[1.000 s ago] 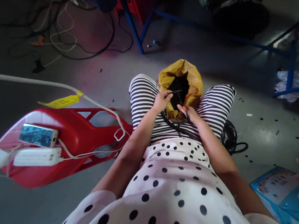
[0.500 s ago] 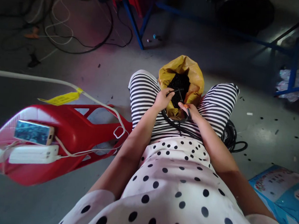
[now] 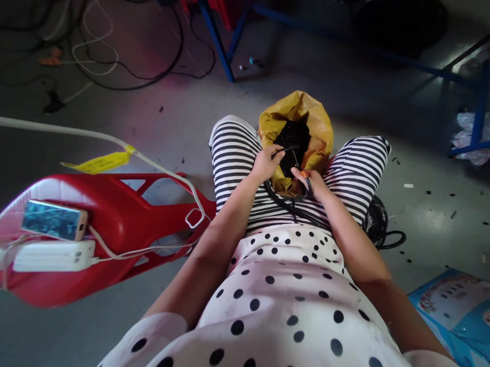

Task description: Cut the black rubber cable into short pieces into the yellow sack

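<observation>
A yellow bag (image 3: 316,127) holding small black pieces stands open between my knees in striped trousers. My left hand (image 3: 265,163) pinches the end of a thin black cable (image 3: 288,148) over the bag's mouth. My right hand (image 3: 313,182) grips a small tool with an orange handle (image 3: 303,174) beside the cable. More black cable (image 3: 287,205) runs across my lap to a coil (image 3: 378,223) on the floor at my right thigh.
A red plastic stool (image 3: 116,219) at my left carries a phone (image 3: 53,220) and a white power bank (image 3: 55,255) with white leads. A white cord with a yellow tag (image 3: 97,163) crosses above it. Blue rack legs (image 3: 215,36), loose floor cables (image 3: 111,57) and a blue box (image 3: 466,316) surround me.
Both hands stay at the bag's mouth with the cable and tool; only the view has shifted slightly.
</observation>
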### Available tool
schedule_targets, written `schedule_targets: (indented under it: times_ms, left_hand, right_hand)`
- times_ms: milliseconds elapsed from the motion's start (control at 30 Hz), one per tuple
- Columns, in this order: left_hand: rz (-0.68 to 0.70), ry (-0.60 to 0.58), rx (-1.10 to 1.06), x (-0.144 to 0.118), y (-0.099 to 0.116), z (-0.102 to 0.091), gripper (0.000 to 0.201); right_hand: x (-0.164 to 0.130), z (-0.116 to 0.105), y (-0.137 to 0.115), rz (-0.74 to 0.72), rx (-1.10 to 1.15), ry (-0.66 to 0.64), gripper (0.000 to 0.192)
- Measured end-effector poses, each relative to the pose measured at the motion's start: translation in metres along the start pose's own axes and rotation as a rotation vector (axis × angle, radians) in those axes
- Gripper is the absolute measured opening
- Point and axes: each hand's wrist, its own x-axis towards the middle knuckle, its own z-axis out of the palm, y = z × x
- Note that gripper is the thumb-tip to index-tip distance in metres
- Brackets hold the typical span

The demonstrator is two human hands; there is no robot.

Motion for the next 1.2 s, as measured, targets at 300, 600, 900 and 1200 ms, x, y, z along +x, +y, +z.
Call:
schedule_targets:
  times_ms: [300,600,900,1200]
  left_hand:
    - [0.004,-0.006,0.037,-0.001,0.001,-0.001,0.015]
    - [0.049,-0.13,0.162,-0.003,0.005,-0.005,0.02]
    - [0.024,-0.295,0.142,0.002,-0.003,-0.008,0.02]
    - [-0.067,-0.113,0.255,0.003,-0.004,0.007,0.014]
  right_hand:
    - [0.001,0.002,-0.001,-0.003,-0.066,0.027,0.076]
    - [0.006,-0.001,0.004,0.017,-0.13,0.039,0.078]
    - [0.011,0.001,0.009,0.043,-0.226,0.043,0.08]
    - [0.02,0.004,0.015,0.055,-0.115,0.045,0.082]
